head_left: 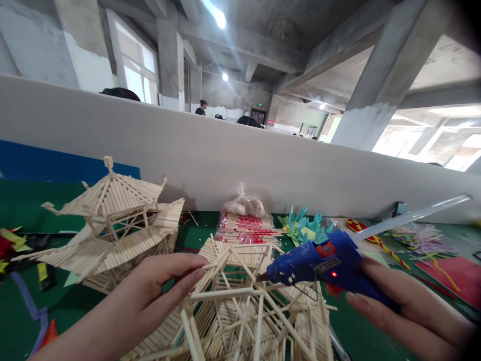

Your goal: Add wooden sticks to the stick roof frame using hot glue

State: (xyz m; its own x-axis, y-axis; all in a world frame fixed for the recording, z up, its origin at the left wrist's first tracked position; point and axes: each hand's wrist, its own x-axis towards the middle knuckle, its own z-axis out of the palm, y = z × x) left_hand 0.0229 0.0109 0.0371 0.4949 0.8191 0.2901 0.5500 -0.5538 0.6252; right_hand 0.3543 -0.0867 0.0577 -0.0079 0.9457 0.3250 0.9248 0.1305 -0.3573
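Note:
My left hand [150, 296] pinches a thin wooden stick [216, 263] against the top of a stick-built frame [240, 311] in front of me. My right hand [409, 313] is wrapped round a blue hot glue gun [323, 263] with a red light on its side. The gun's nozzle points left, close to the frame's upper sticks. A clear glue rod [409, 216] sticks out of the back of the gun, up to the right.
A finished stick pagoda [112, 220] stands on the green mat [17, 321] at left. Behind the frame lie packs of sticks [246, 228], a plastic bag [244, 204], teal paper shapes [302, 228] and coloured paper scraps [424, 238]. A grey partition [225, 155] closes off the back; other people's heads show beyond it.

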